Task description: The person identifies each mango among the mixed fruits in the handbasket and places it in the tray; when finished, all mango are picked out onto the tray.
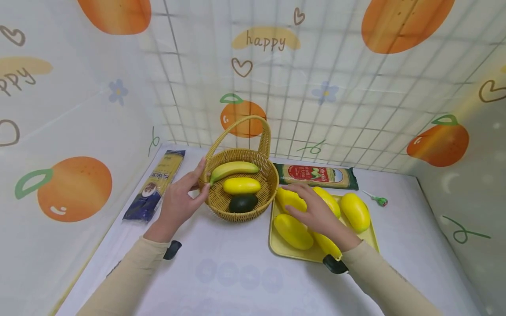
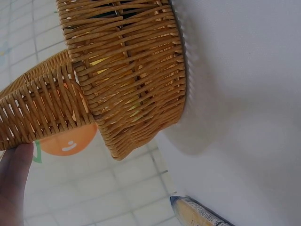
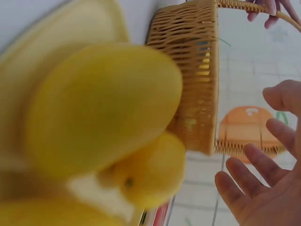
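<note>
My left hand (image 1: 179, 199) holds the left base of the handle (image 1: 265, 139) of a woven basket (image 1: 239, 216), thumb and fingers on either side. Inside the basket lie a banana (image 1: 238, 167), a yellow mango-like fruit (image 1: 242, 186) and a dark green avocado (image 1: 243, 203). To the right, my right hand (image 1: 316, 213) is over a yellow tray (image 1: 288, 254), fingers spread and holding nothing. Several yellow mangoes (image 1: 293, 231) lie on that tray, some partly hidden by the hand. In the right wrist view, a large mango (image 3: 106, 106) is close to the camera.
A blue-ended spaghetti pack (image 1: 156, 186) lies left of the basket. Behind the tray is a red and green noodle pack (image 1: 316, 174). A green-wrapped lollipop (image 1: 381, 201) lies right of the tray. Printed cloth walls enclose the white table (image 1: 189, 285) at the back and sides.
</note>
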The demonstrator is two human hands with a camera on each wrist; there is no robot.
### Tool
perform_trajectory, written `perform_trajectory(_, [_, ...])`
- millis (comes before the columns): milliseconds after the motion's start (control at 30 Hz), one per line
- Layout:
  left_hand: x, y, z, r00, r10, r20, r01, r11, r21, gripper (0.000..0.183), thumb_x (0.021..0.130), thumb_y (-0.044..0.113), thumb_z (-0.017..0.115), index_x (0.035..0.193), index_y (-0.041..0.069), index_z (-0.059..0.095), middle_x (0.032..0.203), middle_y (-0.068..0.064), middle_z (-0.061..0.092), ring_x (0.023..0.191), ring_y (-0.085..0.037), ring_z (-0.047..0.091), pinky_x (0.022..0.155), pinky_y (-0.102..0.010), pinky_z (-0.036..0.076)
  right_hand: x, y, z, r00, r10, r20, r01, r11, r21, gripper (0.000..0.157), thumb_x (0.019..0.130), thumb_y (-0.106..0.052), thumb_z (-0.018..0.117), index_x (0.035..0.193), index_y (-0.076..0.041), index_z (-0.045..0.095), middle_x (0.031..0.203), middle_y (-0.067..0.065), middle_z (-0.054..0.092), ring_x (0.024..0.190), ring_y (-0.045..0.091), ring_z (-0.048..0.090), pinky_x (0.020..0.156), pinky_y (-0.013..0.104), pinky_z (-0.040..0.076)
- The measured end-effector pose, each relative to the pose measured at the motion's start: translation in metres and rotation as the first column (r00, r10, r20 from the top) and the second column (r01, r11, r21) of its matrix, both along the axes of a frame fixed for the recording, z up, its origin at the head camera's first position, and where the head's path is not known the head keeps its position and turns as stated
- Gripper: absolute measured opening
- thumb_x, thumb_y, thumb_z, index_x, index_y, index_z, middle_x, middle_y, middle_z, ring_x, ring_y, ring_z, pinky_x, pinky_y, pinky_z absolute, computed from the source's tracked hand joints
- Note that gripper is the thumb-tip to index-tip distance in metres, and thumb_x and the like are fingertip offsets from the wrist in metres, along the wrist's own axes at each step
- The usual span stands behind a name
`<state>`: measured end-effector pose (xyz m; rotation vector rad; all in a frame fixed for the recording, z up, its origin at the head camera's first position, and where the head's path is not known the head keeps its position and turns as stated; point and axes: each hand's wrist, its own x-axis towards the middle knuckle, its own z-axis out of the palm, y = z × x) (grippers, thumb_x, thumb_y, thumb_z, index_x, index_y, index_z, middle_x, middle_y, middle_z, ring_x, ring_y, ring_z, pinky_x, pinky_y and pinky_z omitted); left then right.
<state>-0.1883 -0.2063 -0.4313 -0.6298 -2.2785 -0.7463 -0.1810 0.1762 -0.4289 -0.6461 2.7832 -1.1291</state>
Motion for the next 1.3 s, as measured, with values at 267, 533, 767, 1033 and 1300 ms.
perform_trajectory(267, [-0.001,-0.002,-0.002,1.000,-0.002,-0.011,0.002,1.000,-0.006,0.079,0.088,0.013,0.076,0.158,0.022,0.040,0.099,-0.010,0.074,0.077,-0.021,0.073,0.065,-0.038,0.062,-0.040,-0.054,0.004,0.996,0.083,-0.038,-0.083,0.997,0.006,0.052,0.098,-0.031,0.069,0.147,-0.024,0.054,0.146,0.001,0.051,0.127,0.030,0.053,0.106,0.052,0.048])
perform_trajectory(533, [-0.002,-0.002,-0.002,1.000,-0.008,-0.003,0.008,1.000,-0.005,0.078,0.088,0.014,0.076,0.158,0.022,0.040,0.100,-0.009,0.074,0.077,-0.020,0.072,0.065,-0.038,0.062,-0.067,-0.090,0.000,0.991,0.128,0.025,-0.130,0.989,0.070,0.052,0.098,-0.034,0.067,0.148,-0.023,0.054,0.148,0.009,0.048,0.133,0.032,0.051,0.111,0.051,0.044])
perform_trajectory(767, [-0.001,-0.002,-0.001,1.000,-0.012,-0.007,0.012,1.000,-0.001,0.078,0.088,0.014,0.076,0.158,0.021,0.040,0.101,-0.009,0.074,0.078,-0.021,0.072,0.065,-0.038,0.062,-0.086,-0.107,-0.010,0.987,0.149,0.063,-0.155,0.981,0.117,0.055,0.099,-0.038,0.067,0.149,-0.021,0.053,0.150,0.010,0.049,0.135,0.029,0.048,0.113,0.048,0.041])
perform_trajectory(1033, [-0.001,-0.001,-0.001,1.000,-0.019,-0.002,0.019,1.000,0.002,0.078,0.088,0.014,0.076,0.157,0.020,0.041,0.102,-0.009,0.073,0.079,-0.021,0.073,0.065,-0.039,0.062,-0.099,-0.119,-0.018,0.979,0.160,0.126,-0.180,0.970,0.166,0.059,0.100,-0.040,0.065,0.153,-0.021,0.049,0.154,0.007,0.048,0.141,0.027,0.044,0.116,0.044,0.038])
perform_trajectory(1300, [-0.001,-0.003,-0.001,1.000,-0.019,-0.004,0.019,1.000,-0.003,0.078,0.088,0.014,0.076,0.158,0.020,0.041,0.102,-0.009,0.074,0.079,-0.021,0.072,0.065,-0.039,0.062,-0.104,-0.125,-0.024,0.976,0.171,0.136,-0.197,0.957,0.212,0.052,0.099,-0.038,0.065,0.147,-0.022,0.056,0.149,0.007,0.054,0.139,0.027,0.047,0.117,0.045,0.037])
